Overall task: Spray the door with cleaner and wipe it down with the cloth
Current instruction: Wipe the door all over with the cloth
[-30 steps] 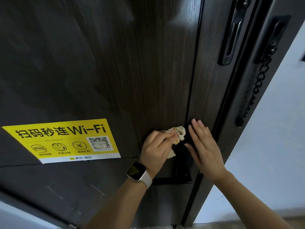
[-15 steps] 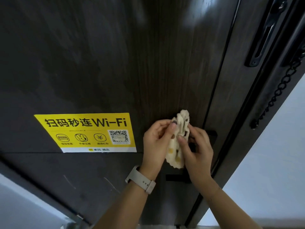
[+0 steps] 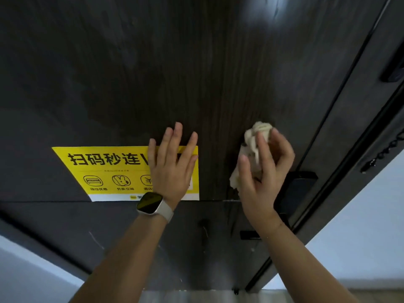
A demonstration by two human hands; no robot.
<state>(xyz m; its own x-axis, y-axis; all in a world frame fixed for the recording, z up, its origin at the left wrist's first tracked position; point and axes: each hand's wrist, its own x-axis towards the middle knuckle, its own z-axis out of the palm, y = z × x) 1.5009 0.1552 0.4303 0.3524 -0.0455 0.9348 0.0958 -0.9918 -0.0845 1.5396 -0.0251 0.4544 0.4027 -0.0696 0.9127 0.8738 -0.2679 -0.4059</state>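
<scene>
My right hand (image 3: 262, 171) has the cloth (image 3: 254, 147) bunched up, fingers and thumb curled round it, held against the dark door (image 3: 196, 73) just right of the sticker (image 3: 105, 169). Much of the cloth is hidden behind my fingers; only its crumpled top and a flap at the lower left show. Whether it actually touches the wood I cannot tell.

My left hand (image 3: 172, 165) lies flat with straight, spread fingers over the sticker's right end, holding nothing. It covers the last of the big black lettering and the rightmost icons. A watch (image 3: 150, 203) sits on that wrist, its face dark.

Behind my right palm a black plate (image 3: 299, 184) on the door is half hidden. At the right edge a chain (image 3: 384, 152) and some black hardware (image 3: 395, 73) are cut off by the frame. The door's surface looks streaky, with a bright glare (image 3: 269, 22) near the top. No spray bottle is in sight.
</scene>
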